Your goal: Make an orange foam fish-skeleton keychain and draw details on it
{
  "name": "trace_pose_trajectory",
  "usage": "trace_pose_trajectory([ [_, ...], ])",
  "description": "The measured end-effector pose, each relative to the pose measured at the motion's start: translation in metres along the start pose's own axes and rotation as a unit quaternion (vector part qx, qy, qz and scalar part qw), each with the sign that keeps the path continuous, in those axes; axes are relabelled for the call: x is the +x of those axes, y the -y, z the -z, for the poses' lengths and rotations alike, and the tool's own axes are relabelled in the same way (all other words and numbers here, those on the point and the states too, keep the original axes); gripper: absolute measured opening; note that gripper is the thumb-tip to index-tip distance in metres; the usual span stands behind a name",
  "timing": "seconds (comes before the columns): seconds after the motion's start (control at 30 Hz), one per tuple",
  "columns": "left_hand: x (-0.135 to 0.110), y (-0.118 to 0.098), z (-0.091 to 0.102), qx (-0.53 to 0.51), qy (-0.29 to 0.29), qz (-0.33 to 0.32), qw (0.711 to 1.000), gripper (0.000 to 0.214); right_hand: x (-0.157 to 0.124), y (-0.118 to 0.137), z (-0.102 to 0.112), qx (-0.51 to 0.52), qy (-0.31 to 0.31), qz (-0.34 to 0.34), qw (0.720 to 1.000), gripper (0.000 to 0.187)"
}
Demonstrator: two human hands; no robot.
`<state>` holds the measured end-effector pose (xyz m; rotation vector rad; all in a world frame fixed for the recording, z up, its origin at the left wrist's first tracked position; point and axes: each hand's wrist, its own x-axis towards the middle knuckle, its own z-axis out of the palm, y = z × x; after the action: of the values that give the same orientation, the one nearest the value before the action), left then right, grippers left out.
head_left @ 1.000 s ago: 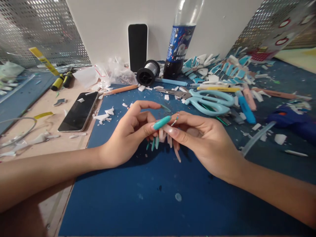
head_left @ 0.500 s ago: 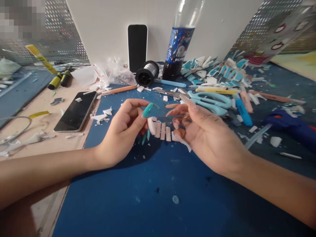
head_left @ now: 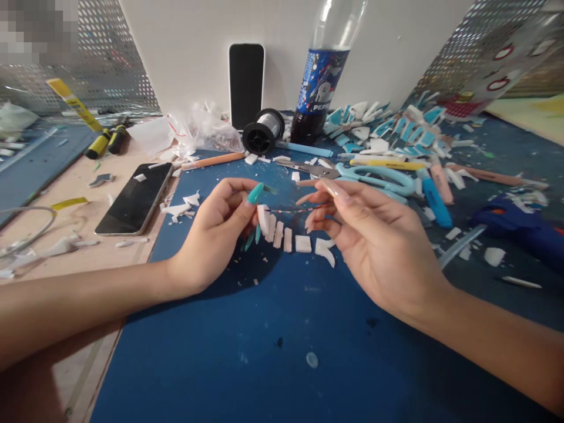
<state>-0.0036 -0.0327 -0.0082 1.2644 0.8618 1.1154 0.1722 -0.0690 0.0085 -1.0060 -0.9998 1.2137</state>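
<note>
My left hand point(head_left: 222, 235), with long teal nails, is closed in a pinch at the left end of a row of white foam pieces point(head_left: 302, 244). The first curved piece lies against its fingertips. Several small flat pieces curve down to the right, ending in a forked, tail-like one, just below my right fingers. A thin dark line point(head_left: 291, 210) spans the gap between both hands. My right hand point(head_left: 374, 241), with long pale nails, has thumb and fingers pinched at the line's right end. Whether the line runs through the pieces I cannot tell.
Behind my hands lie light-blue scissors point(head_left: 379, 179), a spool point(head_left: 259, 134) and several markers. A Pepsi bottle point(head_left: 319, 88) and an upright phone point(head_left: 245, 85) stand at the back. Another phone point(head_left: 134, 200) lies left; a blue glue gun point(head_left: 520, 223) lies right, near foam scraps.
My right hand's fingers have closed into a pinch, and the thin line now shows stretched between the hands. The white pieces are spread wider, the tail-like one clear of my right fingers.
</note>
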Motion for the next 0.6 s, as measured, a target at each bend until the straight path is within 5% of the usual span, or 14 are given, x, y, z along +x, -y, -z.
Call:
trace_pose_trajectory([
  [0.6, -0.0003, -0.0010, -0.0008, -0.006, -0.001, 0.012, 1.000, 0.006, -0.0020, 0.0000, 0.0022, -0.094, -0.019, 0.037, 0.995, 0.008],
])
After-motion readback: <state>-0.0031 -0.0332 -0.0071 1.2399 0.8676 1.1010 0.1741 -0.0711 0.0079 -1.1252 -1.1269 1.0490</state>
